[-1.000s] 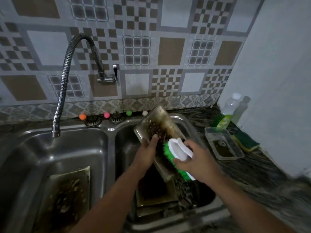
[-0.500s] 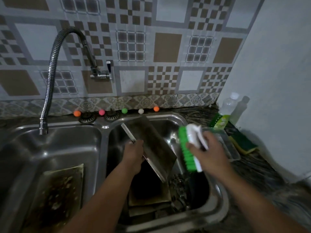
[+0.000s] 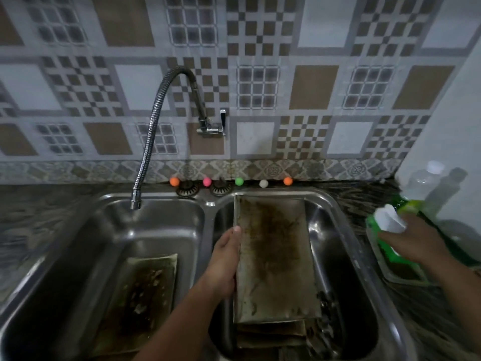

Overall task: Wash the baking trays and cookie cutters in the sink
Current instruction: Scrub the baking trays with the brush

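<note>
A stained baking tray [image 3: 273, 259] leans in the right sink basin [image 3: 335, 230], its back edge against the far rim. My left hand [image 3: 225, 261] grips its left edge, thumb on top. More trays [image 3: 270, 334] lie stacked beneath it, with small dark metal pieces [image 3: 325, 332] at their right. Another dirty tray [image 3: 140, 295] lies flat in the left basin [image 3: 78, 256]. My right hand [image 3: 411, 241] holds a green-bristled scrub brush with a white handle [image 3: 387, 222] over a clear plastic container [image 3: 398, 274] on the counter at the right.
A flexible chrome faucet [image 3: 151, 131] hangs over the left basin. Several small coloured balls [image 3: 239, 181] and two drain strainers [image 3: 187, 188] line the back rim. A green dish-soap bottle [image 3: 416, 194] stands against the white wall at the right.
My left hand has turned the tray and leaned it face up against the back of the right basin. My right hand has carried the brush away rightward to the container on the counter.
</note>
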